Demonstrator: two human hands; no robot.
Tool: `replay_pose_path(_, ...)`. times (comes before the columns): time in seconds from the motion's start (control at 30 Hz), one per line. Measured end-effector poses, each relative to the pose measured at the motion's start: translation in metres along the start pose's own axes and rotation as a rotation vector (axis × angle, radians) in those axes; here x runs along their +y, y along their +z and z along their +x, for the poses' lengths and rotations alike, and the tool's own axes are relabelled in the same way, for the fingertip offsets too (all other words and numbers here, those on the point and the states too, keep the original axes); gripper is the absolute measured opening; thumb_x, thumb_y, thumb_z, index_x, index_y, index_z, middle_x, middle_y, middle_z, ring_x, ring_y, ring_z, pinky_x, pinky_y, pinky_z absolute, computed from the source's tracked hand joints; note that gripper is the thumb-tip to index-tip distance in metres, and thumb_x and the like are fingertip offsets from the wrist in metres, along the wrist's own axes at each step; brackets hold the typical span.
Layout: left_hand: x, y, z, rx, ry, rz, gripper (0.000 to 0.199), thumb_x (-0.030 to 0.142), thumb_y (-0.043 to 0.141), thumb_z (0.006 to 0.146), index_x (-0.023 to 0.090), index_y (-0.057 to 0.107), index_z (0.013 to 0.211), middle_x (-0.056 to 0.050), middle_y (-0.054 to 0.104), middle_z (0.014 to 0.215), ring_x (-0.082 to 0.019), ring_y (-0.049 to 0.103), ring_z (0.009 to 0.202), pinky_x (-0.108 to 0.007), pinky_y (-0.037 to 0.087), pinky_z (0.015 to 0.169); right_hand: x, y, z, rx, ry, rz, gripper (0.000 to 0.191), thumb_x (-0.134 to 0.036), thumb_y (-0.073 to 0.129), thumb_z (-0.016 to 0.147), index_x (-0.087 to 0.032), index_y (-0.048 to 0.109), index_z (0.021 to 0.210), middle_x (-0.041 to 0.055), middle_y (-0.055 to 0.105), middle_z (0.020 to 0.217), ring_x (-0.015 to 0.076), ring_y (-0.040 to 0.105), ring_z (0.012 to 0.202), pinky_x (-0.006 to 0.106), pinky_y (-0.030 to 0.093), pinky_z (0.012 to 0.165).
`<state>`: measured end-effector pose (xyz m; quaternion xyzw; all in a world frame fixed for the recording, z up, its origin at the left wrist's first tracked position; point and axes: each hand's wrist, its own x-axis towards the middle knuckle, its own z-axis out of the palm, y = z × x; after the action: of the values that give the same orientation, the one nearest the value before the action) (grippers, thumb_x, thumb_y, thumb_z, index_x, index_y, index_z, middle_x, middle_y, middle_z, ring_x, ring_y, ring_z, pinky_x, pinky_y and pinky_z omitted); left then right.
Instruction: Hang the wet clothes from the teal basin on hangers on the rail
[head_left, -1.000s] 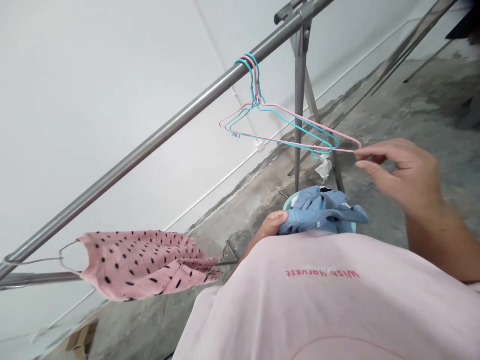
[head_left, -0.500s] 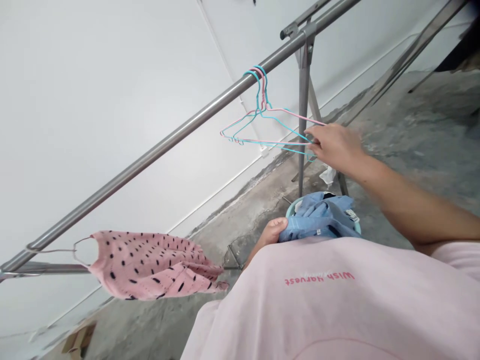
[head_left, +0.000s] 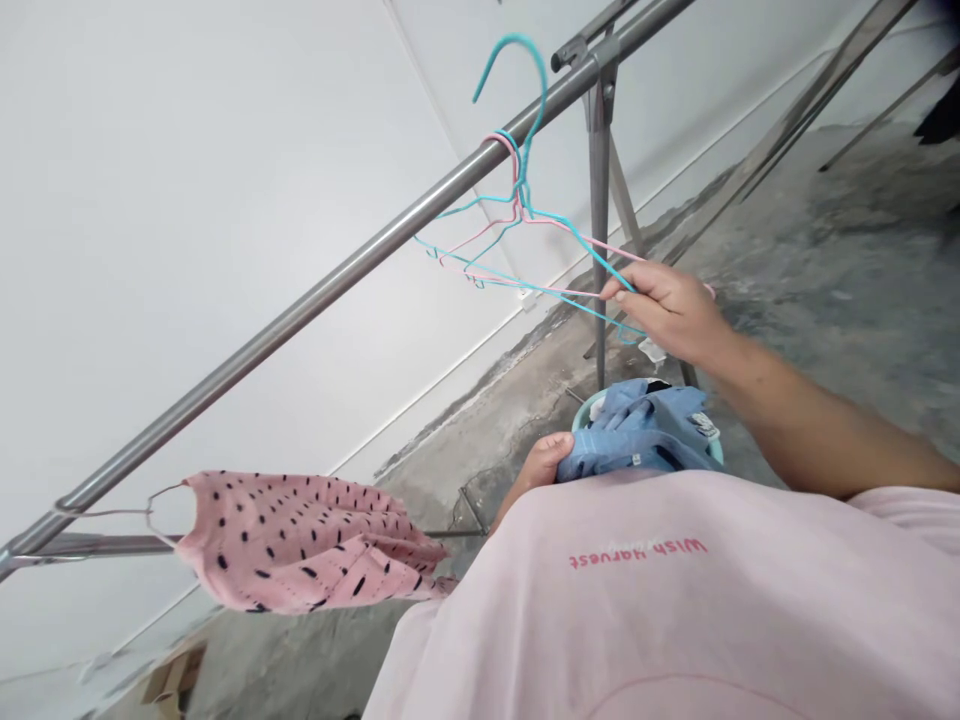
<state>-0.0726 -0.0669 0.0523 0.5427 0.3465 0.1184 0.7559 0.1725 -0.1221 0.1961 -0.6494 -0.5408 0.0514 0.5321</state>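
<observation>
Right hand (head_left: pixel 671 310) has its fingers (head_left: pixel 630 290) pinched on the lower wire of a blue hanger (head_left: pixel 525 120), whose hook sits lifted clear above the metal rail (head_left: pixel 300 312). A pink hanger (head_left: pixel 501 222) and another blue one hang on the rail right beside it. Left hand (head_left: pixel 544 462) is down low, fingers curled into a bunched blue garment (head_left: pixel 637 430) lying in a teal basket (head_left: pixel 581 412) against the pink shirt. Further left along the rail, a pink spotted cloth (head_left: pixel 300 540) hangs on a wire hanger.

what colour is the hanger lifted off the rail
Blue hanger, seen in the head view.
</observation>
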Motion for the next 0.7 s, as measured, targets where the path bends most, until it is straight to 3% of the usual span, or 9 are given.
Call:
replay_pose_path(0.07,-0.007,-0.004,0.004,-0.031,-0.006,-0.058,0.063,0.076,0.078,0.056,0.017,0.060,0.067,-0.008,0.064,0.065,-0.024,0.064,0.065,-0.040,0.054,0.069,0.012,-0.004,-0.022,0.046,-0.041,0.055,0.023,-0.031,0.051,0.090,-0.020,0.071,0.094,0.0040,0.066,0.084,0.0174,0.058,0.076,0.028,0.045,0.072)
replay_pose_path(0.17,-0.010,-0.008,0.009,-0.018,-0.031,-0.174,0.055,0.068,0.082,0.056,0.018,0.063,0.068,-0.011,0.067,0.068,-0.032,0.069,0.077,-0.044,0.055,0.075,0.041,-0.005,-0.061,0.019,0.014,0.157,0.020,-0.037,0.061,0.087,-0.021,0.070,0.092,0.0042,0.066,0.083,0.0174,0.058,0.073,0.029,0.046,0.070)
replay_pose_path(0.3,-0.004,-0.009,0.017,0.044,-0.056,-0.288,0.056,0.066,0.084,0.052,0.018,0.067,0.074,-0.012,0.071,0.075,-0.037,0.070,0.092,-0.047,0.055,0.082,0.065,0.003,-0.099,-0.310,0.205,0.278,0.039,-0.051,0.075,0.073,-0.023,0.069,0.100,0.0012,0.060,0.074,0.0158,0.054,0.064,0.028,0.047,0.061)
replay_pose_path(0.4,0.002,-0.006,0.025,0.055,-0.066,-0.302,0.057,0.067,0.083,0.051,0.020,0.066,0.078,-0.011,0.073,0.082,-0.038,0.069,0.099,-0.048,0.055,0.083,0.065,0.008,-0.111,-0.431,0.318,0.281,0.042,-0.061,0.070,0.074,-0.025,0.070,0.098,0.0020,0.062,0.074,0.0184,0.057,0.067,0.029,0.047,0.059)
replay_pose_path(0.53,0.005,0.000,0.035,0.074,-0.054,-0.288,0.050,0.058,0.084,0.050,0.021,0.063,0.075,-0.012,0.073,0.084,-0.038,0.068,0.102,-0.050,0.055,0.085,0.067,-0.002,-0.124,-0.377,0.432,0.304,0.047,-0.067,0.066,0.075,-0.022,0.070,0.089,0.0043,0.063,0.073,0.0211,0.058,0.069,0.031,0.046,0.060)
replay_pose_path(0.7,0.012,0.000,0.046,0.104,0.021,-0.258,0.046,0.043,0.090,0.049,0.022,0.065,0.082,-0.006,0.075,0.090,-0.031,0.069,0.097,-0.045,0.054,0.091,0.080,-0.035,-0.149,-0.046,0.500,0.210,0.040,-0.062,0.062,0.081,-0.023,0.066,0.076,0.0059,0.068,0.081,0.0232,0.061,0.075,0.034,0.048,0.067)
